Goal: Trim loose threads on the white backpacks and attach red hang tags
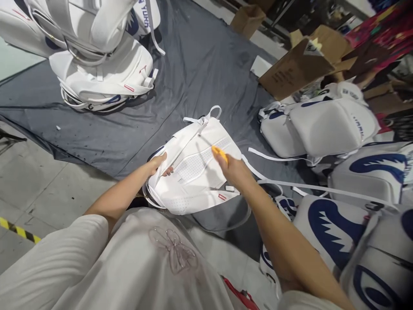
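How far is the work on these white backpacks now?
Possibly done: white backpacks stacked on the grey sheet. In hand: left hand grips one backpack; right hand holds a yellow tool at it. Possibly left: the pile at right; I cannot tell.

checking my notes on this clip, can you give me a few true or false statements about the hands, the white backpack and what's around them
1. The left hand grips the edge of the white perforated backpack. True.
2. The right hand holds a small yellow-handled tool over the backpack. True.
3. The backpack rests on a wooden bench. False: it is held above a dark grey cloth spread on the floor.
4. The pile of white bags with blue wing prints lies on the person's left. False: it is on the right.
5. An open brown cardboard box sits beyond the cloth. True.
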A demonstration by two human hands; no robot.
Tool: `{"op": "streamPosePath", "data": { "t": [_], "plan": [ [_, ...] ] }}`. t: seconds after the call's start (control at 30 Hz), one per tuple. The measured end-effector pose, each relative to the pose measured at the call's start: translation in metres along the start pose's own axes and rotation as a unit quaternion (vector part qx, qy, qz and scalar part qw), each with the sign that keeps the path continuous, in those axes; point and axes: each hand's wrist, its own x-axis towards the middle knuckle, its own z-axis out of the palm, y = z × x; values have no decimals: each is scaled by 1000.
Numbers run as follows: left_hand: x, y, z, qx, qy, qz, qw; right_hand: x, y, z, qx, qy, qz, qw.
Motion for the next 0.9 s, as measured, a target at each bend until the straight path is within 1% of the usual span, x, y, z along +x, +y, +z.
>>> {"op": "streamPosePath", "data": {
  "t": [0.07, 0.1, 0.13, 0.17, 0.2, 0.23, 0.27, 0.37, 0.47, 0.57, 0.73, 0.9],
  "plan": [
    [1, -1, -2, -4, -18, 10, 1000, -8, -5, 0, 34, -99, -39, 994],
    [1, -1, -2, -5, -28, 16, 999, -13, -7, 0, 42, -137, -45, 989],
    [0, -1, -2, -6, -39, 21, 999, -17, -9, 0, 34, -145, -34, 988],
    [0, -2, -2, -7, -50, 25, 998, -19, -11, 0, 11, -122, -5, 992],
    [-1, -2, -2, -6, -59, 28, 998, -21, -13, 0, -17, -86, 25, 996],
    [-2, -2, -1, -2, -60, 28, 998, -21, -14, 0, -39, -58, 41, 997],
    [-3, -2, 0, 3, -57, 29, 998, -19, -15, 1, -53, -50, 40, 997],
    [-4, -4, 3, 17, -39, 36, 998, -12, -17, 7, -54, -76, 16, 995],
    [-1, -7, 6, 34, -21, 50, 998, -4, -20, 16, -61, -71, 28, 995],
    [2, -10, 7, 51, 6, 52, 997, 1, -22, 26, -68, -82, 15, 994],
    [6, -13, 8, 49, 5, 36, 998, 4, -22, 41, -61, -78, 25, 995],
    [8, -12, 7, 61, 0, 25, 998, 0, -15, 50, -5, -88, 10, 996]
  ]
}}
